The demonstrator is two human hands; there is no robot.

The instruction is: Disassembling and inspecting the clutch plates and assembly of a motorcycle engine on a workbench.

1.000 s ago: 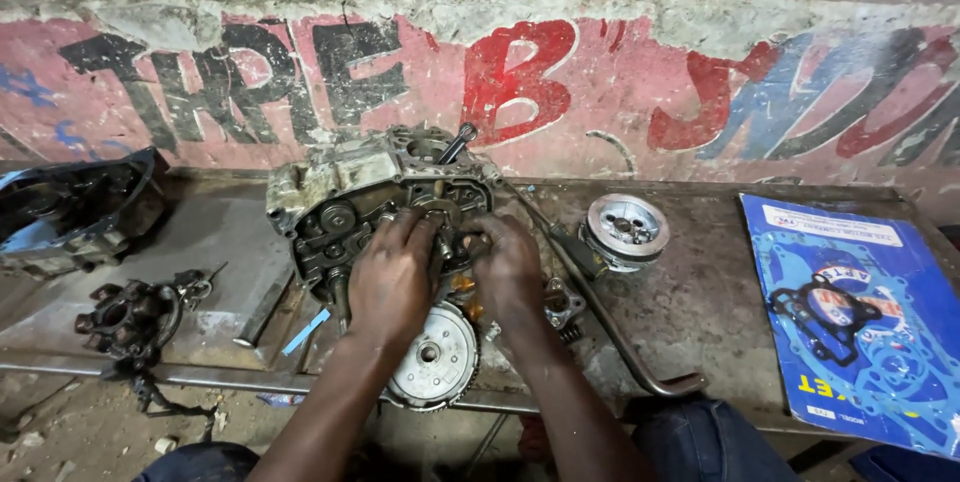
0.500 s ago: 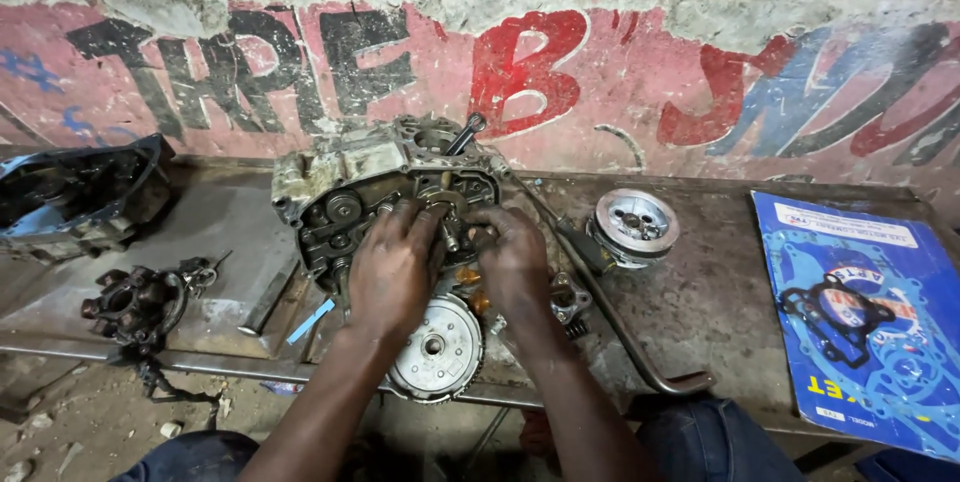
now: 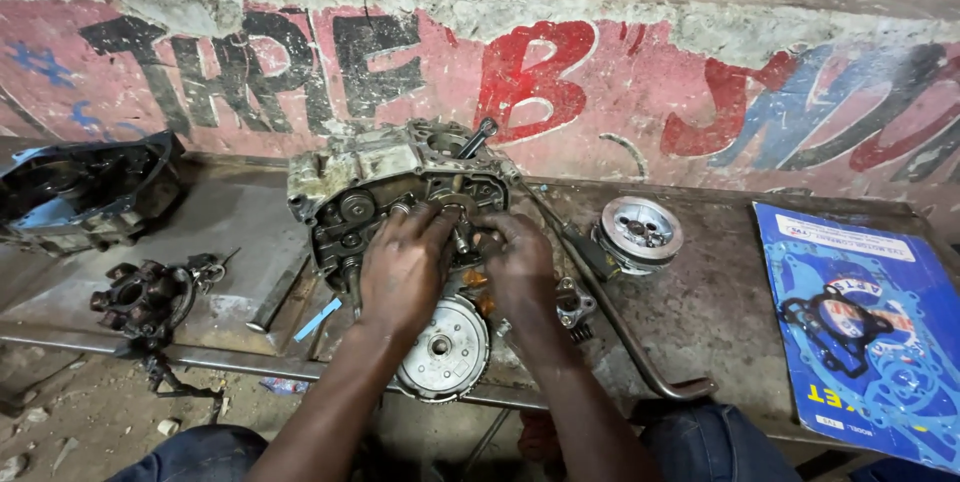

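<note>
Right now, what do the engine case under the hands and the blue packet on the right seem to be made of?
The engine case looks like cast metal, probably aluminium: dull grey, rough and grimy with oil stains. Both the left hand and the right hand rest on it. The blue packet seems to be printed card under glossy plastic film; light reflects on its flat surface.

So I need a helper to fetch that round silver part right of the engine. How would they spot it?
On the metal bench below the painted wall, look right of the engine case. The round silver drum sits alone, open face up, paler than its greasy neighbours.
</note>
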